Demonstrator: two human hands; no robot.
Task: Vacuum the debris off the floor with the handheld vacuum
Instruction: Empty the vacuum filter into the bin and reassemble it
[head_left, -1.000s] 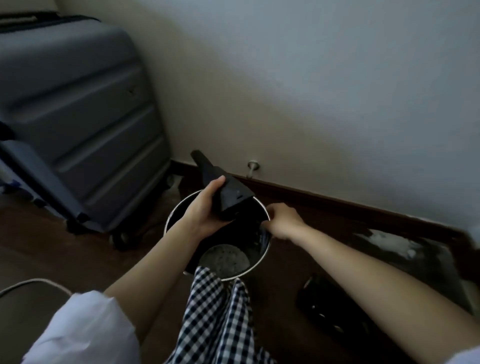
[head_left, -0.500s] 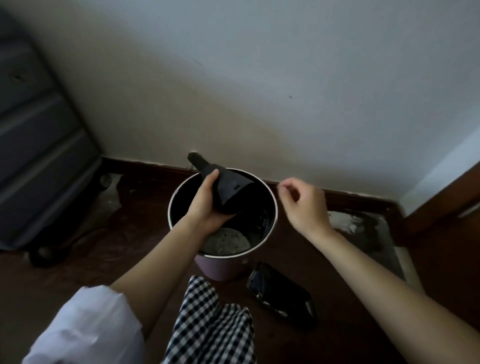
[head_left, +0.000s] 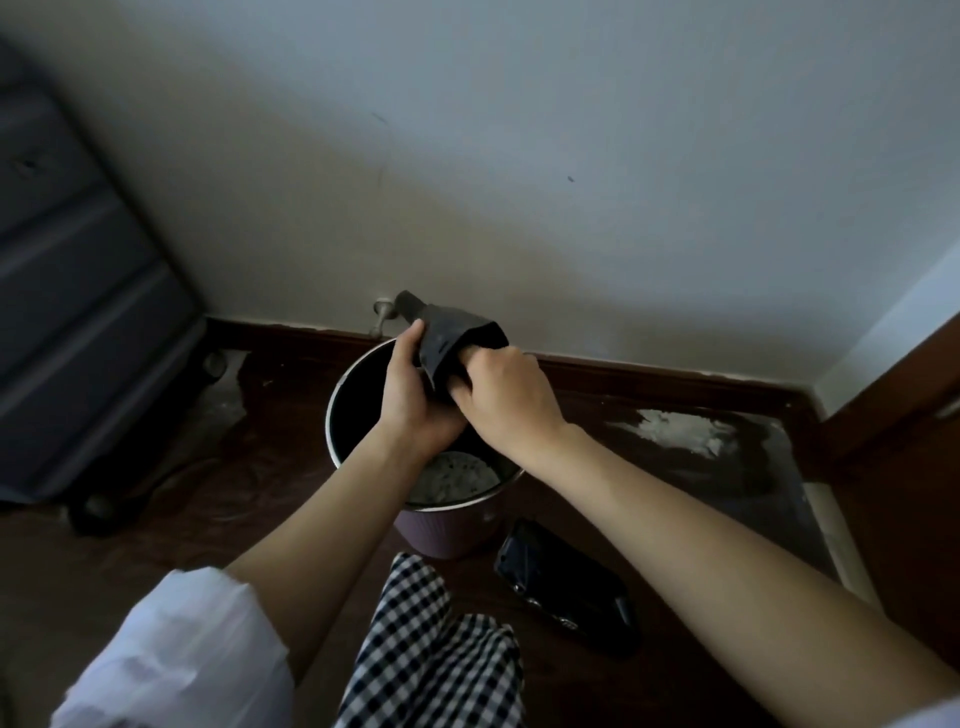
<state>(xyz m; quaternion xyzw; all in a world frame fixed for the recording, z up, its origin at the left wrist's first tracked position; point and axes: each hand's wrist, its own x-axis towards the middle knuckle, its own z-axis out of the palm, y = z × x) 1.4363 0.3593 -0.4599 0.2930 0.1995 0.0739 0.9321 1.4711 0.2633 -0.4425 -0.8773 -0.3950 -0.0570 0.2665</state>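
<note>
Nearest me, my white sleeve (head_left: 171, 654) fills the lower left and my checked trousers (head_left: 431, 649) sit at the bottom middle. Just right of the trousers a black glossy part (head_left: 566, 597) lies flat on the dark wood floor (head_left: 208, 519); I cannot tell what it is.

Beyond my knee stands a bin (head_left: 447, 530), purple outside, with a metal rim and a dark inside. At its bottom lies a pale grey heap of debris (head_left: 457, 475).

Over the bin's mouth I hold the vacuum (head_left: 457, 338), a black cone piece, its narrow nozzle pointing up and left toward the wall. My left hand (head_left: 410, 400) wraps it from the left, thumb on top, fingers curled beneath. My right hand (head_left: 506, 397) grips its wide end from the right, fingers curled tight round the edge. Both hands touch each other under the piece.

On the floor right of the bin is a whitish scuffed patch (head_left: 675, 431). A brown skirting (head_left: 649, 371) runs along the white wall (head_left: 519, 156), with a small metal stopper (head_left: 382, 312) just behind the nozzle. At far left stands a grey suitcase (head_left: 78, 234) on wheels; at far right, a brown door edge (head_left: 904, 395).
</note>
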